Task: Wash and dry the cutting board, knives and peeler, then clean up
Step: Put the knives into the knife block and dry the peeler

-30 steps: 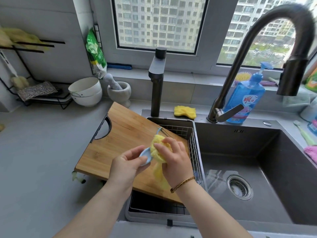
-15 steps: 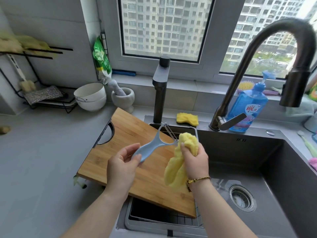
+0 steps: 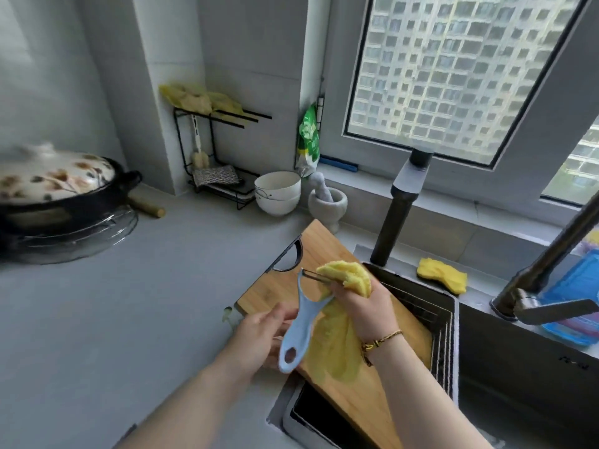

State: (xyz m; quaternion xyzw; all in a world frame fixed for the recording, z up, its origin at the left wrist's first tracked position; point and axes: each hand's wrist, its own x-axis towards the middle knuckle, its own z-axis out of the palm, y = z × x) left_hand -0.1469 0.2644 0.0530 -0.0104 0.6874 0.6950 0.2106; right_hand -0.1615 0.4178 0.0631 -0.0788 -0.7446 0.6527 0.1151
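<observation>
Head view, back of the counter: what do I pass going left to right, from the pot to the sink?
Lidded pot → wooden stick → black wire rack → white bowls → stone mortar → dark tap column → yellow sponge.
</observation>
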